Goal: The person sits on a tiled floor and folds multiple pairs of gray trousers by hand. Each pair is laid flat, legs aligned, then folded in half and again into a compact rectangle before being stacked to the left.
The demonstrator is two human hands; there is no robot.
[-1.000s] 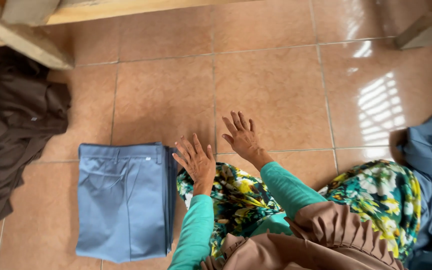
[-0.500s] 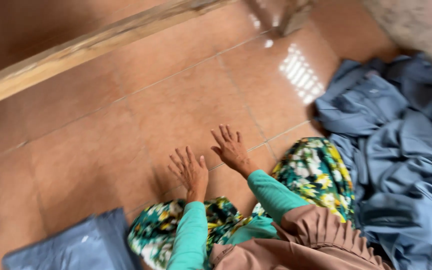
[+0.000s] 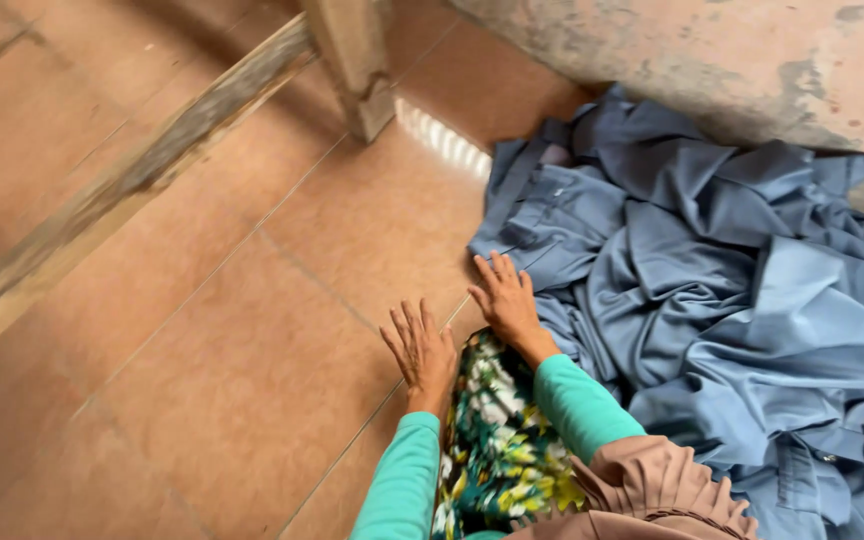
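Now: both hands flat and spread, right hand at the edge of the blue clothes heap

Left hand (image 3: 422, 350) sits palm down, fingers (image 3: 404, 325) released and fanned out, gripping nothing. It hovers over or rests on the terracotta tile floor (image 3: 252, 380); cannot tell which. A grout line runs just under its fingertips.

Right hand (image 3: 505, 297) is also palm down, fingers (image 3: 492, 272) released and spread, nothing grasped. Its fingertips touch or nearly touch the near edge of the heap of blue-grey garments (image 3: 712, 290); contact not clear. The heap lies crumpled on the floor, spreading from just past the right fingertips away to the right and toward the stained concrete wall (image 3: 712, 60) beyond. Seams, a placket and a pocket-like panel show on the top folds, so these look like shirts or trousers; exact kind unclear.

The two hands are near each other, left one slightly closer to the body. Both wrists come out of teal long sleeves (image 3: 577, 405). Between and behind the wrists sits a green floral-print fabric (image 3: 497, 440) over the knees, with a gathered brown cloth (image 3: 652, 490) at the bottom edge.

Far ahead of the left fingers, a worn wooden beam (image 3: 122, 190) runs diagonally and meets a wooden post (image 3: 357, 65). A bright light patch shines on the tile between the post and the heap.
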